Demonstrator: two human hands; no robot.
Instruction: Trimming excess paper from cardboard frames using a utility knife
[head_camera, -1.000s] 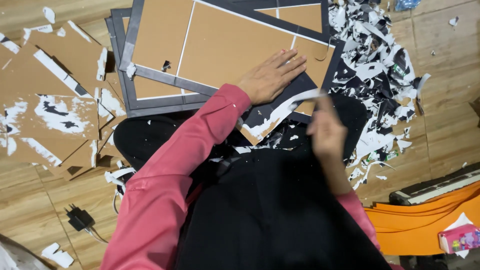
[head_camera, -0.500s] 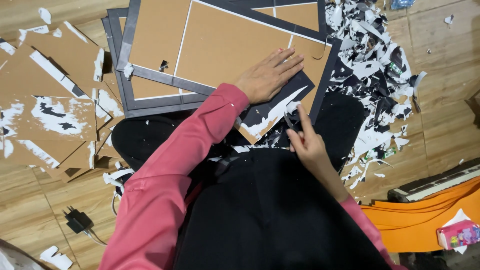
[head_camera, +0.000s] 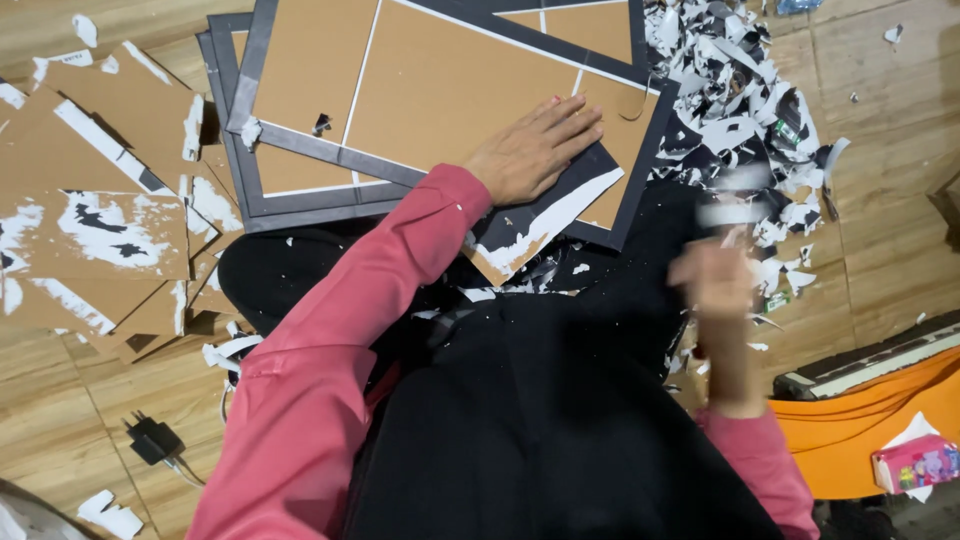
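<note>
Brown cardboard panel (head_camera: 450, 90) with dark grey border lies flat on the wooden floor (head_camera: 900, 120), topmost of a stack of similar panels, just ahead of the lap. Torn at the near corner, with a white strip of backing (head_camera: 560, 215) peeling just below the left hand's fingers. Left hand (head_camera: 530, 150) pressed flat on that panel, palm down, fingers (head_camera: 575, 115) spread and released, gripping nothing. Right hand (head_camera: 715, 275) raised off to the right over the black-clad knee, badly blurred; appears closed around a pale torn strip (head_camera: 735, 210) sticking up above the knuckles, though cannot tell for sure how the fingers sit. Heap of black-and-white paper scraps (head_camera: 740, 90) just beyond and right of the right hand, touching the panel's right edge. Stripped cardboard sheets (head_camera: 90, 220) with white patches piled well to the left of the left hand. Pink sleeves on both arms, black clothing across the lap. Black plug with cord (head_camera: 150, 440) on the floor near the left elbow. Orange cloth (head_camera: 880, 410) and a small pink box (head_camera: 915, 462) behind and right of the right hand.
</note>
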